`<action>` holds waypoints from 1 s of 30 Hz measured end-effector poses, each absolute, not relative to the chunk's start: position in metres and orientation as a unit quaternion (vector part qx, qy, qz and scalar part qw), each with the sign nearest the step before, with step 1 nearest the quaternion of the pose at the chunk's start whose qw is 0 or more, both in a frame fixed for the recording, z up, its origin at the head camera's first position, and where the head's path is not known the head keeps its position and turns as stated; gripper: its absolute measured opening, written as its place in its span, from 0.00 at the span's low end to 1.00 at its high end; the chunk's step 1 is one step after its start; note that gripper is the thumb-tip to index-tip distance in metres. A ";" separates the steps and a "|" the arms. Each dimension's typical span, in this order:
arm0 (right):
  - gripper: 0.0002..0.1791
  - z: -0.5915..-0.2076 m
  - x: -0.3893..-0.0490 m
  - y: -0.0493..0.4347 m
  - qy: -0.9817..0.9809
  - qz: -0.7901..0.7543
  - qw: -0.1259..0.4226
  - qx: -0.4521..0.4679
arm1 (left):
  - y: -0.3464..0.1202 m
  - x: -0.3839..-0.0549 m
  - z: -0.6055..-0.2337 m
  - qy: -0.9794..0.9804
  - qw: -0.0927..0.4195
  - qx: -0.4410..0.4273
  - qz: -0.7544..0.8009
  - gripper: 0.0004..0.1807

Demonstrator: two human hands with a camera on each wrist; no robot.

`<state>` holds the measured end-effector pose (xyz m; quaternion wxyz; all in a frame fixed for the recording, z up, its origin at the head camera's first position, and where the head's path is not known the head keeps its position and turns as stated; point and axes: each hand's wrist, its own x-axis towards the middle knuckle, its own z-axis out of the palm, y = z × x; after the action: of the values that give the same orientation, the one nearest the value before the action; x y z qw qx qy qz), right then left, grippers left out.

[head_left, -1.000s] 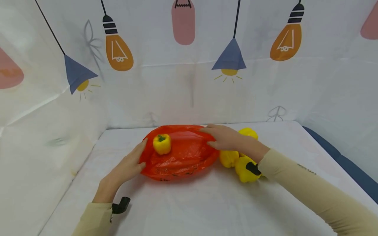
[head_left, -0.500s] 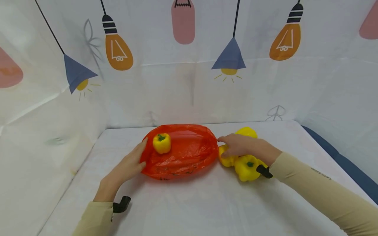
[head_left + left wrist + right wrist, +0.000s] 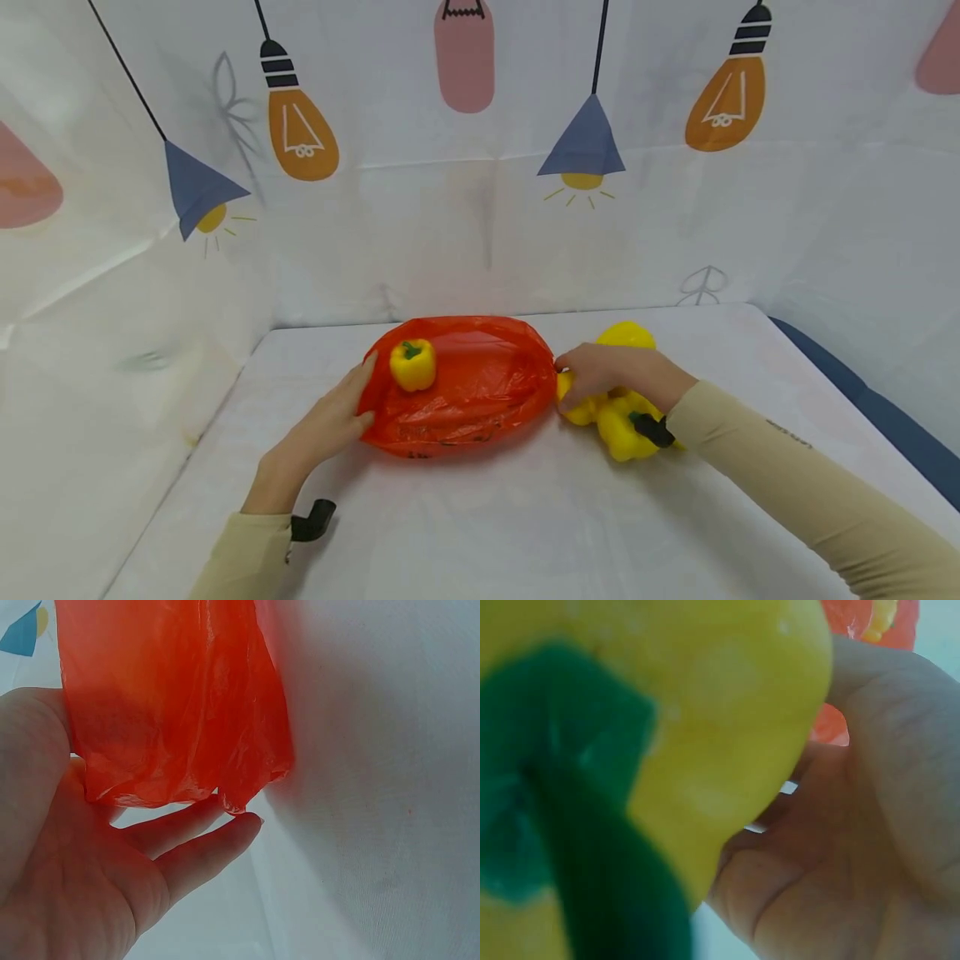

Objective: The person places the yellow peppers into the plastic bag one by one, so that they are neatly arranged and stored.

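A red plastic bag (image 3: 480,392) stands with its wide mouth facing up in the middle of the head view. One yellow bell pepper (image 3: 413,366) with a green stem shows within its rim. My left hand (image 3: 330,429) holds the bag's left edge, fingers and thumb spread along it; the left wrist view shows the fingers (image 3: 210,855) partly behind the red plastic. To the right of the bag, my right hand (image 3: 611,375) curls from above round another yellow bell pepper (image 3: 583,410), which it partly covers. A stemmed pepper (image 3: 720,682) fills much of the right wrist view.
Two more yellow bell peppers lie beside the right hand, a far one (image 3: 626,334) and a near one (image 3: 624,433). Everything rests on a white-covered table (image 3: 465,525). A white curtain (image 3: 435,225) with lamp prints hangs behind it.
My right hand has left the bag's right rim, moved right and come down onto a yellow bell pepper, its fingers closing round it. The left hand stays at the bag's left edge.
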<state>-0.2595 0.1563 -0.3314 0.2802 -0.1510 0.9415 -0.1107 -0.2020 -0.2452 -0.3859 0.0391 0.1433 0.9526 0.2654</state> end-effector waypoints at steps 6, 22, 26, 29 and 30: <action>0.38 -0.335 -0.261 0.160 0.936 -0.125 0.292 -0.151 | -0.245 -0.202 -0.387 0.954 0.039 0.140 0.261 0.45; 0.32 -0.331 -0.258 0.156 0.938 -0.083 0.278 -0.189 | -0.244 -0.202 -0.387 0.955 0.038 0.145 0.257 0.45; 0.31 -0.330 -0.259 0.156 0.937 -0.080 0.279 -0.193 | -0.244 -0.202 -0.387 0.955 0.037 0.143 0.258 0.45; 0.29 -0.329 -0.259 0.156 0.937 -0.082 0.272 -0.204 | -0.244 -0.202 -0.386 0.955 0.035 0.143 0.257 0.45; 0.29 -0.329 -0.260 0.156 0.936 -0.083 0.269 -0.211 | -0.244 -0.201 -0.386 0.955 0.036 0.142 0.258 0.45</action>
<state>-0.2597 0.1562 -0.3287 0.2687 -0.2105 0.9363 -0.0825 -0.2013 -0.2442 -0.3863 0.0360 0.1422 0.9551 0.2576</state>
